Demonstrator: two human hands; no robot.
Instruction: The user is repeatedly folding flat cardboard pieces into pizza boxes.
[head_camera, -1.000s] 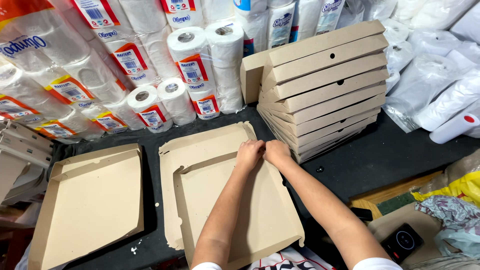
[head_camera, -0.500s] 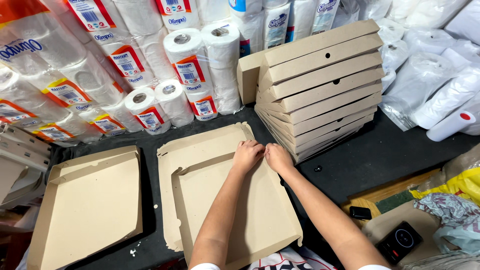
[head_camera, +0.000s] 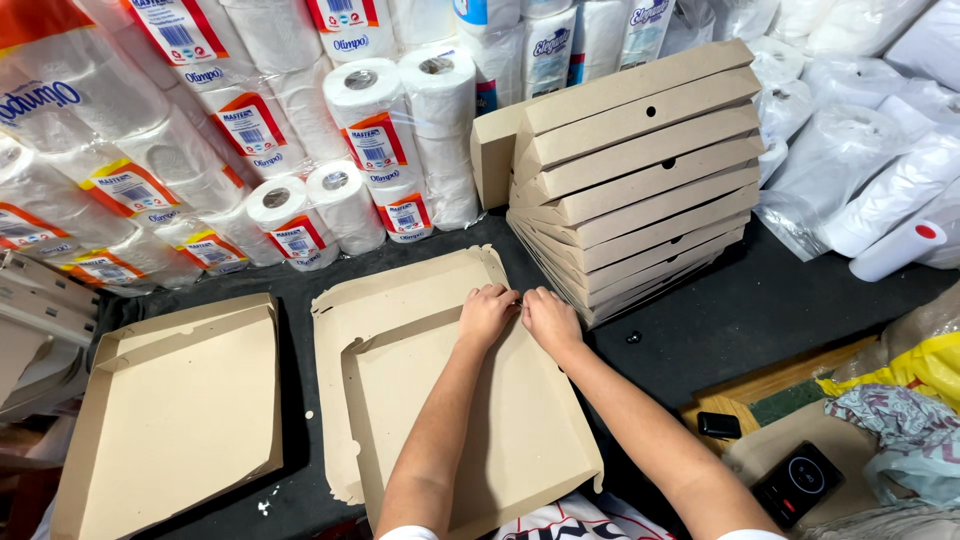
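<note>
Two hands, left hand (head_camera: 485, 313) and right hand (head_camera: 550, 320), meet on one flat cardboard box blank (head_camera: 440, 400) at the near edge of the table (head_camera: 760, 310); one half-folded box (head_camera: 170, 410) lies toward the table's left edge; one stack of folded boxes (head_camera: 640, 180), roughly ten high, stands toward the far edge; four unwrapped paper rolls (head_camera: 375, 130) stand beside it, the bagged ones behind being too many to count; two small dark devices (head_camera: 800, 480) sit at the near right corner.

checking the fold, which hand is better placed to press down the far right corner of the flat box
Right, probably. The right hand rests on the flat box at that corner's side; the left hand sits just inward.
</note>
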